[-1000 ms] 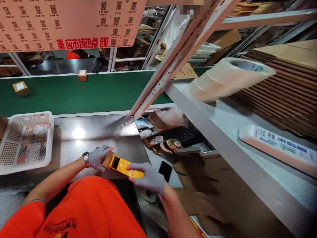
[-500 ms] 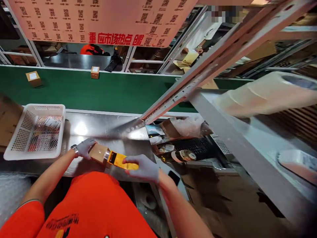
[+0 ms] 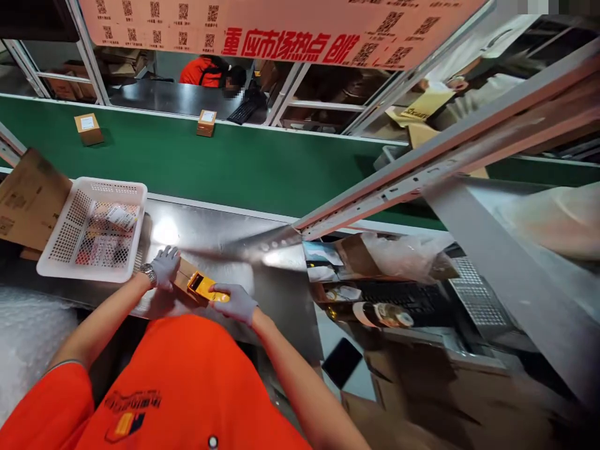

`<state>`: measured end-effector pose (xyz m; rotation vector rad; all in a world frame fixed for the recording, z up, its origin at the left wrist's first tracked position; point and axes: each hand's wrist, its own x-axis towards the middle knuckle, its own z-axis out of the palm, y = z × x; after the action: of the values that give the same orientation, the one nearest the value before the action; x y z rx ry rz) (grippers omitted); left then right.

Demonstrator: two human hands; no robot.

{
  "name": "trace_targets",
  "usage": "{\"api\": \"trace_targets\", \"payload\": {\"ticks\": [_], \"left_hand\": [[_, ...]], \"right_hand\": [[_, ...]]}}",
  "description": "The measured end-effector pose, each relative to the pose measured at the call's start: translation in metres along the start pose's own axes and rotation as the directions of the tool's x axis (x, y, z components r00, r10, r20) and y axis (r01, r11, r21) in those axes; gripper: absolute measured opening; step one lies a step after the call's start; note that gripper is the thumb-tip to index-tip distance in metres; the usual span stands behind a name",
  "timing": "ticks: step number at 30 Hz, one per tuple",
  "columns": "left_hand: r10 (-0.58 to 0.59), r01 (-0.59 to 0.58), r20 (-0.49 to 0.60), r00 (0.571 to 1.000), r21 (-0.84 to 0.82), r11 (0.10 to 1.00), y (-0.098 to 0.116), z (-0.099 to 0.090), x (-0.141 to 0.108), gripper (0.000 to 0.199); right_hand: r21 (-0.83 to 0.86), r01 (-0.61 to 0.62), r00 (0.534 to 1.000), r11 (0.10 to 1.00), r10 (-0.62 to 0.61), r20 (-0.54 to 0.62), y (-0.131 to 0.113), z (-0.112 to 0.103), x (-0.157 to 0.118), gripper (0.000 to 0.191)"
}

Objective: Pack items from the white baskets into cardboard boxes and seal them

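Observation:
A small brown cardboard box lies on the metal bench in front of my body. My left hand, in a grey glove, rests against the box's left end with its fingers stretched out and apart. Wrapped in my gloved right hand is a yellow tape dispenser. The head of the dispenser is over the right part of the box, hiding some of it. Whether tape runs from it onto the box is too small to tell.
To the left stands a white perforated basket holding small packets, by a larger carton. Beyond the bench, a green conveyor carries two small boxes. A slanted metal post, a bottle and a dark phone-like slab are on the right.
My right hand and the tape dispenser have moved left, farther over the box. The fingers of my left hand have straightened and spread. The whole view has shifted and tilted.

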<state>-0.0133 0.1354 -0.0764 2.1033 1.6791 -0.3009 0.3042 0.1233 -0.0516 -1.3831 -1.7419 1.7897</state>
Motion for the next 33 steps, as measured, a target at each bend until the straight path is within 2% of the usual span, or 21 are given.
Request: {"api": "trace_targets", "payload": {"ticks": [3,5,9,14,16,20,23,26,28,30,33], "left_hand": [[0.182,-0.177,-0.033,0.983,0.102,0.979,0.027,0.009,0.009,0.146],[0.243,-0.235,-0.034,0.969,0.151,0.96,0.041,0.018,0.016,0.135],[0.241,-0.229,-0.038,0.97,0.201,0.953,0.054,0.027,0.022,0.113],[0.214,-0.201,-0.028,0.976,0.246,0.948,0.058,0.023,0.021,0.113],[0.209,-0.193,-0.037,0.977,0.254,0.948,0.06,0.022,0.022,0.113],[0.193,-0.181,-0.02,0.981,0.262,0.948,0.06,0.021,0.025,0.114],[0.169,-0.151,-0.044,0.985,0.272,0.95,0.06,0.02,0.025,0.117],[0.154,-0.12,-0.106,0.982,0.274,0.954,0.061,0.021,0.024,0.115],[0.12,-0.081,-0.138,0.983,0.263,0.961,0.064,0.02,0.024,0.113],[0.068,-0.028,-0.151,0.986,0.251,0.968,0.067,0.018,0.024,0.113],[0.005,0.03,-0.147,0.989,0.234,0.972,0.075,0.014,0.025,0.116]], "right_hand": [[-0.012,-0.032,0.999,0.999,0.033,0.031,-0.003,-0.001,-0.002,0.048],[-0.038,-0.047,0.998,0.998,0.048,0.036,-0.004,-0.004,-0.005,0.049],[-0.143,-0.082,0.995,0.986,0.089,0.04,0.0,-0.027,-0.022,0.047],[-0.406,-0.147,0.98,0.902,0.19,0.066,0.009,-0.067,-0.044,0.042],[-0.441,-0.165,0.973,0.882,0.218,0.071,0.007,-0.069,-0.036,0.042],[-0.455,-0.125,0.982,0.882,0.174,0.068,0.003,-0.061,-0.006,0.038],[-0.535,-0.194,0.976,0.822,0.215,-0.023,0.01,-0.064,0.004,0.035],[-0.564,-0.283,0.959,0.776,0.235,-0.158,0.026,-0.075,0.0,0.035],[-0.553,-0.321,0.94,0.769,0.188,-0.284,0.041,-0.085,-0.004,0.046],[-0.531,-0.369,0.896,0.763,0.142,-0.42,0.059,-0.096,-0.005,0.062],[-0.49,-0.416,0.842,0.766,0.121,-0.526,0.086,-0.105,0.001,0.074]]}}
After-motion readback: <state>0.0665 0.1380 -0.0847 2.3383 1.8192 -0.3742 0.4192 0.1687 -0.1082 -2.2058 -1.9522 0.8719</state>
